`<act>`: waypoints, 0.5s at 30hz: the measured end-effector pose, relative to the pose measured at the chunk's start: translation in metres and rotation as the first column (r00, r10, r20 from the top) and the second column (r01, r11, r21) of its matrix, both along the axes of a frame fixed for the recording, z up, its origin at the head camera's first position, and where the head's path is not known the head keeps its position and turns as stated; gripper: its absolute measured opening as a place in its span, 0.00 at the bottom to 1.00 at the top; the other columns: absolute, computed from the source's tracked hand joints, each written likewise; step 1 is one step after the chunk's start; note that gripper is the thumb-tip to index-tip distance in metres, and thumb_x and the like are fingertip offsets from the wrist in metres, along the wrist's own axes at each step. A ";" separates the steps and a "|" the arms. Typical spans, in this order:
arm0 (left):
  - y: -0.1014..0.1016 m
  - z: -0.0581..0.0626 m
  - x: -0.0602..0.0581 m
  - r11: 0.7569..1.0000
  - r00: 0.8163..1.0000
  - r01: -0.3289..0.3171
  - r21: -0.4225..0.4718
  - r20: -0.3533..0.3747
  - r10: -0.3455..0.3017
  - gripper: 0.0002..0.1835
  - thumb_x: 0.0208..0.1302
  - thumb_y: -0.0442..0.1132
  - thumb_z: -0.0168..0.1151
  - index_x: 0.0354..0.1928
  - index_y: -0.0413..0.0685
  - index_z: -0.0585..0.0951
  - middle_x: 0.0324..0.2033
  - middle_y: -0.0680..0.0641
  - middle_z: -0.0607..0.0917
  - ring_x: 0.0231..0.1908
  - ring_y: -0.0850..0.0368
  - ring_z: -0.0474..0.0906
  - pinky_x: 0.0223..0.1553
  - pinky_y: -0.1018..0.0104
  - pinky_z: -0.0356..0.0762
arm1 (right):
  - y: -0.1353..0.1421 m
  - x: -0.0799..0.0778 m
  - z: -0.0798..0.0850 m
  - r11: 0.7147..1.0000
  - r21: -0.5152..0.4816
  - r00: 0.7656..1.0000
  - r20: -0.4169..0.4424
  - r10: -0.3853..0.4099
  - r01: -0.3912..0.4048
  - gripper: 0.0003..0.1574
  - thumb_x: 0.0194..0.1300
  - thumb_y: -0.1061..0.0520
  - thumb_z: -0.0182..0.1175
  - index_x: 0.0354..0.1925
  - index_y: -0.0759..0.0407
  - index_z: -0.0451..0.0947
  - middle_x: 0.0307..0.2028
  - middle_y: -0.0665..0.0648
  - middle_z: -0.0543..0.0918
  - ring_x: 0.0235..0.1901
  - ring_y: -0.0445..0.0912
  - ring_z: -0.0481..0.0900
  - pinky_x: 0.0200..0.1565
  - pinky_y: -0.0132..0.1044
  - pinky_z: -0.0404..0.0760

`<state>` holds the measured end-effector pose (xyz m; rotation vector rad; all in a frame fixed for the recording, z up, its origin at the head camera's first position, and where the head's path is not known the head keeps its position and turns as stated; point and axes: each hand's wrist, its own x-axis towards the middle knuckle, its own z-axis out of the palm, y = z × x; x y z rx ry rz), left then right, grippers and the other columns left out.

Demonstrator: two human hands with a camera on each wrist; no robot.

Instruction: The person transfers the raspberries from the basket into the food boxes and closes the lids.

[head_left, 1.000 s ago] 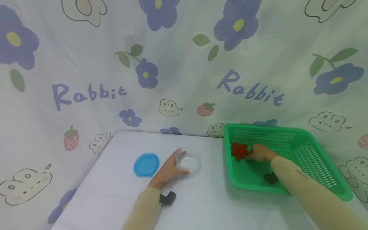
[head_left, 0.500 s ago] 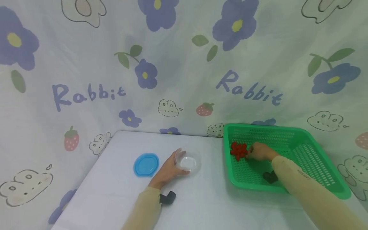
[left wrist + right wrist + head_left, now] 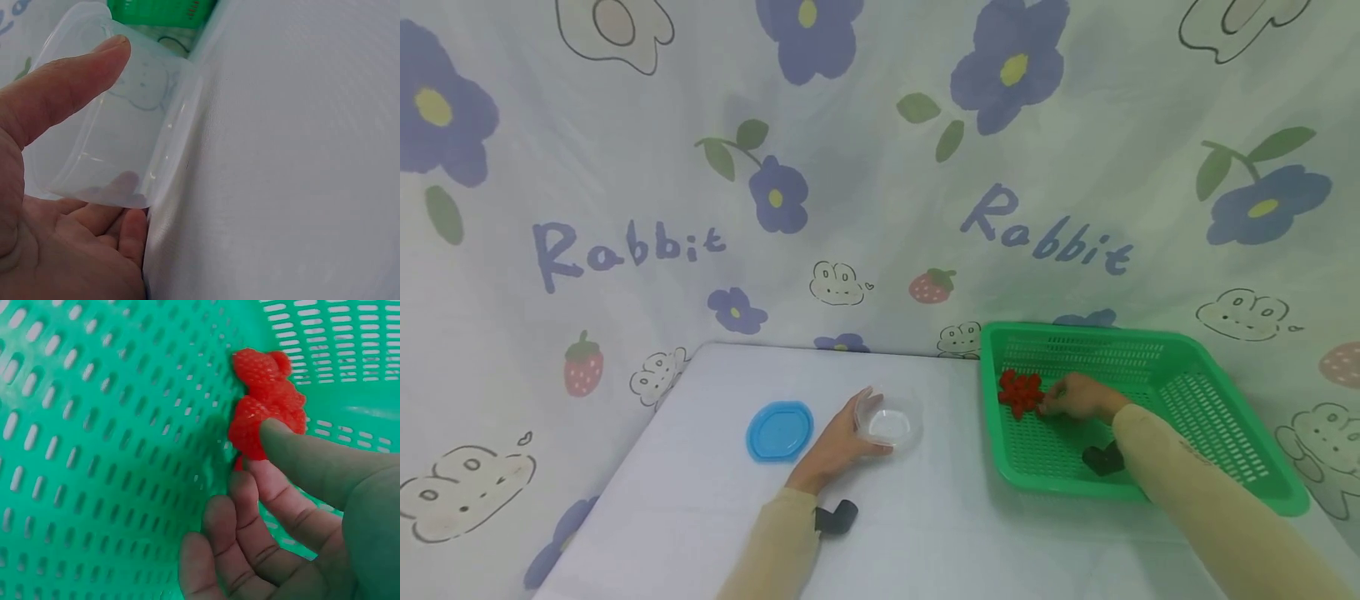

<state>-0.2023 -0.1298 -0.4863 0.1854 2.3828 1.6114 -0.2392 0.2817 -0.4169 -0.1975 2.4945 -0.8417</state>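
On the white table my left hand (image 3: 837, 447) grips a clear plastic tub (image 3: 892, 425) from its left side. In the left wrist view the thumb lies across one side of the tub (image 3: 125, 147), and the other fingers are around the opposite side. Inside the green basket (image 3: 993, 442), my right hand (image 3: 1081, 397) is at a cluster of red raspberries (image 3: 1019, 394) by the left wall. The right wrist view shows thumb and forefinger pinching one raspberry (image 3: 247, 428) at the cluster's near end, while the remaining fingers stay loosely bent.
A blue lid (image 3: 780, 431) lies on the table (image 3: 917, 533) left of the tub. The basket, with slotted walls, stands at the table's right side. Behind the table hangs a patterned curtain (image 3: 865, 192). Dark wrist-camera mounts (image 3: 837, 518) stick out from both wrists.
Both hands keep nearly the same places, the left on the tub and the right at the raspberries. The head view shifts slightly.
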 end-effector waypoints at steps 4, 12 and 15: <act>0.000 0.000 0.000 1.000 1.000 -0.002 0.006 0.008 0.002 0.58 0.47 0.41 0.81 0.79 0.52 0.56 0.74 0.50 0.65 0.77 0.43 0.48 0.73 0.37 0.44 | 0.001 -0.001 0.000 0.999 -0.032 0.999 -0.007 -0.033 0.033 0.26 0.73 0.53 0.60 0.55 0.76 0.76 0.49 0.68 0.81 0.43 0.54 0.79 0.41 0.47 0.82; 0.000 0.001 0.001 1.000 1.000 -0.005 -0.004 0.011 0.005 0.58 0.48 0.43 0.81 0.78 0.53 0.57 0.74 0.50 0.65 0.77 0.43 0.48 0.73 0.36 0.44 | 0.002 0.003 0.004 0.984 -0.151 0.995 0.004 -0.099 0.098 0.26 0.74 0.52 0.58 0.58 0.73 0.75 0.34 0.56 0.79 0.33 0.48 0.76 0.42 0.46 0.81; 0.000 0.001 0.001 1.000 1.000 0.002 0.005 0.006 -0.002 0.57 0.48 0.42 0.81 0.78 0.53 0.57 0.74 0.49 0.65 0.77 0.42 0.48 0.73 0.35 0.44 | 0.003 0.005 0.007 0.973 -0.194 0.992 0.007 -0.127 0.126 0.27 0.75 0.51 0.57 0.59 0.72 0.74 0.37 0.57 0.79 0.36 0.50 0.77 0.44 0.49 0.81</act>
